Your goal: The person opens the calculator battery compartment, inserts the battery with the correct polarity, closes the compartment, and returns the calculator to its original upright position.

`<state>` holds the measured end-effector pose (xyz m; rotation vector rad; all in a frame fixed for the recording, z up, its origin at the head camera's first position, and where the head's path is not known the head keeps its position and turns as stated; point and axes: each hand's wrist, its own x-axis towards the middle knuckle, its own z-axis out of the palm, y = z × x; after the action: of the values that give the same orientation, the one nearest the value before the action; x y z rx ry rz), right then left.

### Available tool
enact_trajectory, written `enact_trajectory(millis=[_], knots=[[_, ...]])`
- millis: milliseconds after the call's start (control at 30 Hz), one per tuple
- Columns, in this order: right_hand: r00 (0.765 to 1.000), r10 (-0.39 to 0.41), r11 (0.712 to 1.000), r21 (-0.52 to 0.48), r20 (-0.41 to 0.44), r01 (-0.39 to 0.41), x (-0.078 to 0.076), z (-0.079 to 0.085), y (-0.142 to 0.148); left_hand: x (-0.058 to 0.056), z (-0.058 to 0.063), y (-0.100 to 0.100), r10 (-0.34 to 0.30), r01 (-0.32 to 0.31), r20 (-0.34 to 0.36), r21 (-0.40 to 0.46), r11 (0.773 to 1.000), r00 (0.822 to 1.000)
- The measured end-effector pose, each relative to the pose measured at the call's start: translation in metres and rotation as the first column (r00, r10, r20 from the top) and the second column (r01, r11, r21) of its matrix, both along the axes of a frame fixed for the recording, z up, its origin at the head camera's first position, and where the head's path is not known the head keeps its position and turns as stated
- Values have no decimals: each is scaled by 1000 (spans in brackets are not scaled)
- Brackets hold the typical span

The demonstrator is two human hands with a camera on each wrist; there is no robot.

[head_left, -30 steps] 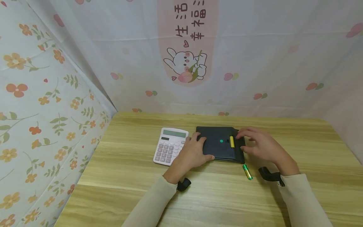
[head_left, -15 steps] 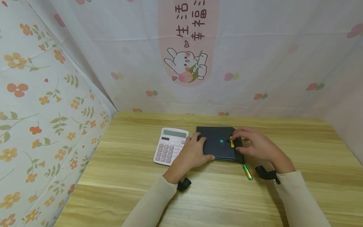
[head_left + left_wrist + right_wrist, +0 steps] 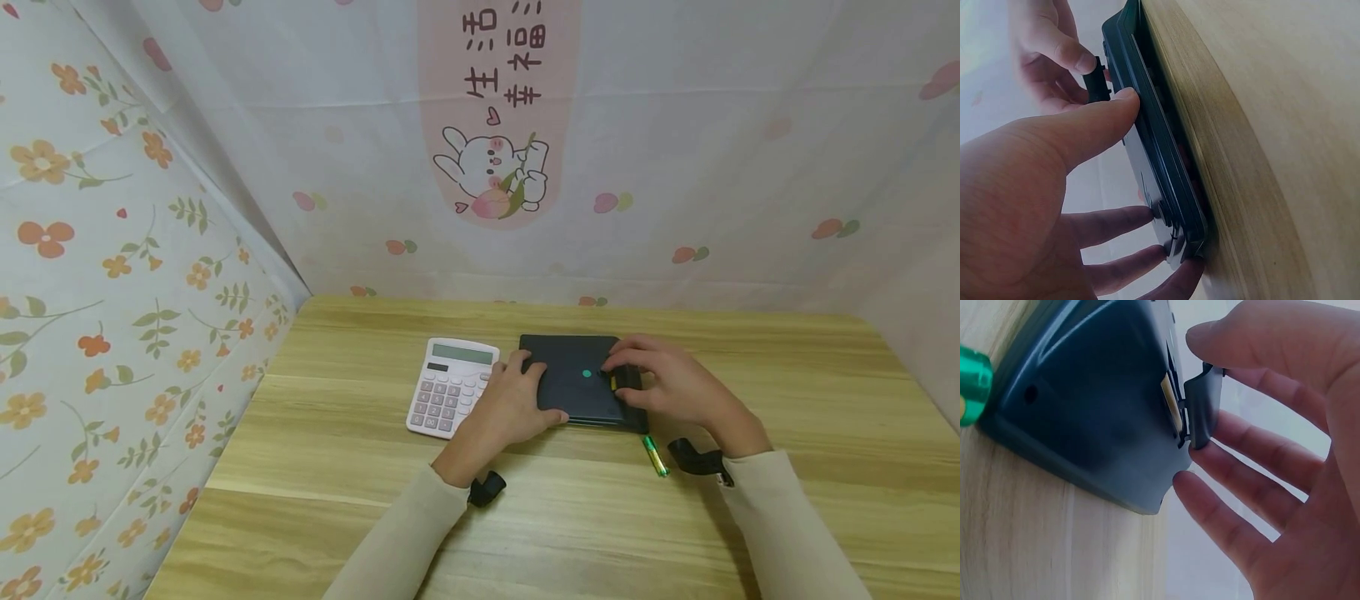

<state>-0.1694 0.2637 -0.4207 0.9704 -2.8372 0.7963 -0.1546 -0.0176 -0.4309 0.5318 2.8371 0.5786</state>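
A black calculator [image 3: 570, 392] lies back side up on the table, with a yellow battery [image 3: 613, 383] partly showing in its slot. My left hand [image 3: 510, 402] holds the calculator's left part, the thumb at the near edge and the fingers over its back and far end. Between thumb and fingers, my right hand [image 3: 686, 385] pinches a small black battery cover [image 3: 1202, 406], tilted up beside the open slot. The cover also shows in the left wrist view, where its lower side is close to the calculator. A green and gold battery [image 3: 656, 456] lies loose near the calculator's right corner.
A white calculator [image 3: 450, 387] lies face up to the left, partly behind my left hand. The wooden table [image 3: 315, 467] ends at a printed curtain [image 3: 637, 250] behind and a floral cloth [image 3: 150, 358] on the left.
My right hand has moved left over the battery slot, bringing the cover closer and hiding most of the yellow battery. My left hand and the black calculator have stayed in place.
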Motion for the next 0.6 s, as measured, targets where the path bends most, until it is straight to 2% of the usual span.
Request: enact_trajectory(millis=[600], knots=[[1000,-14,1000,15,8,14,0,1,-7,-1,0,0,3,-3,2,1,1000,1000]])
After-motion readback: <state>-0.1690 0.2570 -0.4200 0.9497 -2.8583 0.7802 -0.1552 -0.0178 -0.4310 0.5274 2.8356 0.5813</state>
